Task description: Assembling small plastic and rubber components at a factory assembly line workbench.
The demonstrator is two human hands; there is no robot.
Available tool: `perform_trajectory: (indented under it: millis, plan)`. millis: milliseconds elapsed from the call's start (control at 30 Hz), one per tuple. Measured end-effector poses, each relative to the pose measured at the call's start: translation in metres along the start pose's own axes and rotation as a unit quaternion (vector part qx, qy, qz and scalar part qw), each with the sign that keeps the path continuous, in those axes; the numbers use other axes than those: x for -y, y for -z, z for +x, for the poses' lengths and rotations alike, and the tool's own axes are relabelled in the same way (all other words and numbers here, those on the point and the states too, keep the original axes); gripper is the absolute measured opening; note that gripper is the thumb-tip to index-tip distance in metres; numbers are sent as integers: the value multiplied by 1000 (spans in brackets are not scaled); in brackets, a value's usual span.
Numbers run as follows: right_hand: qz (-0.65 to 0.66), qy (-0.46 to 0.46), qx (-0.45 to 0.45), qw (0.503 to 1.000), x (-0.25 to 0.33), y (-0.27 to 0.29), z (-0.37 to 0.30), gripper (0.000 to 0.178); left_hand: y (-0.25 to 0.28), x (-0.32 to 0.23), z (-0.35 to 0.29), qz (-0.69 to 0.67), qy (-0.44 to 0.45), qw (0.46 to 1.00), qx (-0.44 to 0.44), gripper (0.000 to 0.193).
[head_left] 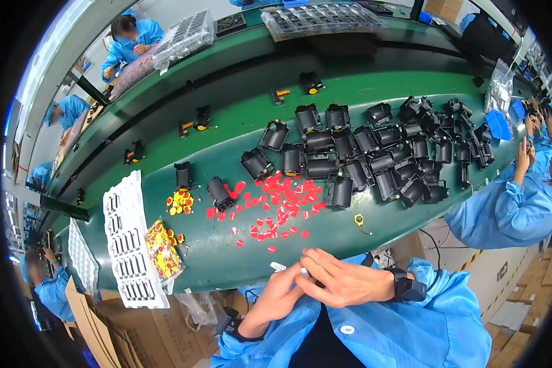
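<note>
My left hand (275,297) and my right hand (345,283) meet in front of my chest at the bench's near edge. Their fingers are closed together round something small; a pale speck shows between the fingertips, too little to name. Just beyond the left fingertips lies a small white label-like piece (278,267). Farther in, many red discs (282,199) are scattered over the green bench (227,270). Right of my hands sits a single yellow round part with a wire (359,219). Black cylindrical housings (346,144) are heaped behind the discs and to their right.
A white tray of dark parts (129,245) and a bag of yellow-and-red parts (164,250) lie at left, beside loose yellow parts (181,201). A conveyor (239,119) runs behind, carrying several units. At right, a co-worker (509,202) sits near a blue bin (498,125).
</note>
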State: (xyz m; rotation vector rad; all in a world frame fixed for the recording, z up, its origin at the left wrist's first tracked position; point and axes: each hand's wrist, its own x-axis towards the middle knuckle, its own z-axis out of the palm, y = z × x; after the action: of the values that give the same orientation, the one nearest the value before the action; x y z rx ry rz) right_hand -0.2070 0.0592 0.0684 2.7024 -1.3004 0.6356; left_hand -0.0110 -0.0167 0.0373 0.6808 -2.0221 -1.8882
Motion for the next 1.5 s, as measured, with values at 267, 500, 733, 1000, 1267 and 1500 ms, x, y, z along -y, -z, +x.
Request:
perform_trajectory:
  millis: [267, 500, 733, 1000, 1267, 1500]
  plan:
    - [-16, 11, 26, 999, -15, 18, 5, 31, -10, 5, -1, -100, 17, 987, -128, 9]
    - [23, -107, 19, 994, -186, 86, 21, 49, 18, 8, -20, -68, 12, 946, -316, 6]
    - [23, -358, -20, 933, -455, 71, -18, 68, 36, 49, -18, -28, -5, 845, -534, 13]
    - [-18, -424, 111, 899, -549, 54, -72, 65, 34, 61, -13, 117, -17, 833, -541, 9]
    - [21, -162, 149, 975, -371, 9, 159, 40, 28, 58, -11, 303, -31, 812, -497, 9]
    - [-22, 1, 253, 967, -373, -86, 226, 26, 30, 61, -11, 310, -66, 814, -486, 35]
